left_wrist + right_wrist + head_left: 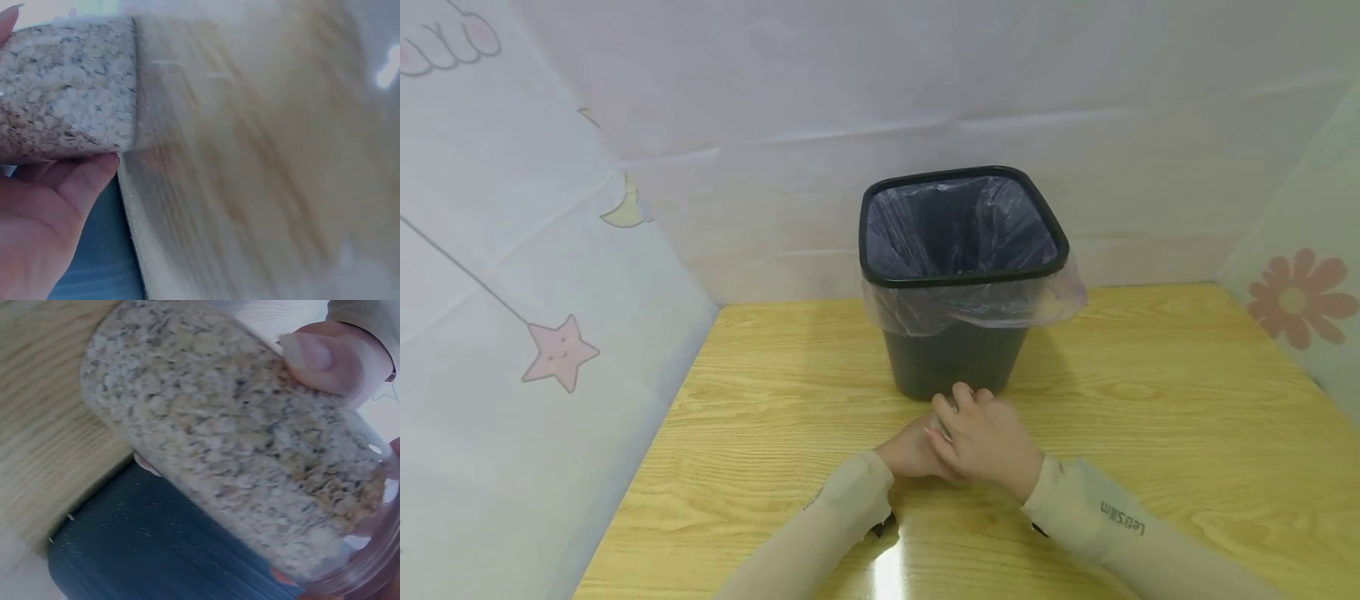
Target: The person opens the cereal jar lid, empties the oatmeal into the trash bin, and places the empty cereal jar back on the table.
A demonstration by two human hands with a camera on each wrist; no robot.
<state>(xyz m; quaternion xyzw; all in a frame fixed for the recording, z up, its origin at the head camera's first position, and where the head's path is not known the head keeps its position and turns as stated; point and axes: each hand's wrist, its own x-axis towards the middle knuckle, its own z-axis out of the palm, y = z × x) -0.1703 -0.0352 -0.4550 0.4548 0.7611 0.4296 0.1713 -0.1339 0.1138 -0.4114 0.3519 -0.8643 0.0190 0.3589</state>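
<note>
A clear jar [231,431] filled with pale, dark-flecked flakes like rolled oats lies tilted between both hands. In the head view only a sliver of this jar [942,429] shows; the hands cover the rest. My left hand [917,451] grips the jar's body, its thumb [319,359] on one side and its fingers [87,178] on the other. Over the top, my right hand [988,437] curls its fingers at the jar's clear ridged end. What lies under that palm is hidden. The flat end of the flake-filled part shows in the left wrist view.
Just beyond the hands a dark bin [951,362] stands on the wooden table [775,408]. A thin translucent pinkish liner [1045,304] folds over its rim. Pale printed sheets [775,192] hang behind and at both sides of the table.
</note>
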